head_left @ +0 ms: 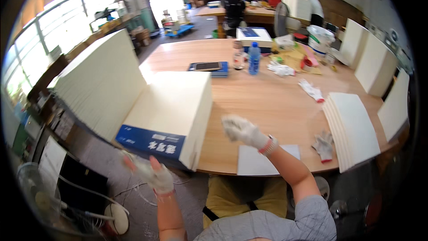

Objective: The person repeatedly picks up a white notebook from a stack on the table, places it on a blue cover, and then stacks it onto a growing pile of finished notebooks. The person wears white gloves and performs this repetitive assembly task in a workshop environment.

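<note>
My left hand [154,176], in a white glove with bare fingertips, is raised beyond the table's front edge. Its thumb and fingers are apart with nothing between them. Just above it is the blue printed end band of a thick cream stack [174,93] of sheets or panels. Over the table, right of that stack, hovers my gloved right hand [245,131], its fingers slightly blurred, loosely bent and apparently holding nothing. Below it a white sheet [256,163] lies flat at the front edge. A tall cream stack [102,85] with ragged layered edges stands on the left.
White panels [352,125] lie overlapped at right, beside a grey glove [323,146]; other cream boards [379,67] stand behind. Farther back are a blue-capped bottle [254,58], a phone [208,66] on a blue box, and a bucket [320,40]. A fan [42,196] stands lower left. Two people work in the background.
</note>
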{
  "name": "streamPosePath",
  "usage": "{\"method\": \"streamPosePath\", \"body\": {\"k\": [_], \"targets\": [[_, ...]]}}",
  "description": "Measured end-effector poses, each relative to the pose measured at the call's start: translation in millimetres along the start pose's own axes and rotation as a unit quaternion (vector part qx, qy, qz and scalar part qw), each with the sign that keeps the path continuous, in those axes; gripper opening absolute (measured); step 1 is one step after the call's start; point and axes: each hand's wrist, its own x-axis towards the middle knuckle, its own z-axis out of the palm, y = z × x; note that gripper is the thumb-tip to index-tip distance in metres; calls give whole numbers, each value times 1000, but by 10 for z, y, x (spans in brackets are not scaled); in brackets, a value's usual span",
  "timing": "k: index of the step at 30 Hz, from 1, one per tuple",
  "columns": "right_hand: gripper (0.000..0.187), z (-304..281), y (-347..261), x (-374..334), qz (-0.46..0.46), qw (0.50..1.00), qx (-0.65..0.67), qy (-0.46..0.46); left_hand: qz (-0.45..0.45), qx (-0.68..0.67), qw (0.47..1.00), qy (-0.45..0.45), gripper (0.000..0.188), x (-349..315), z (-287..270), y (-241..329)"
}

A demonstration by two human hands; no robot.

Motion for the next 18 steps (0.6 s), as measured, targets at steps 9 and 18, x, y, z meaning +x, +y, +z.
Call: {"method": "streamPosePath", "body": {"k": [9,18], "targets": [[38,214,452,-2269,137,892,-419,-97,89,-169,736,-650,45,-1139,2256,893],[30,206,776,-2279,15,899,-429,91,75,-121,569,-810,50,-1404,2674,969]]}}
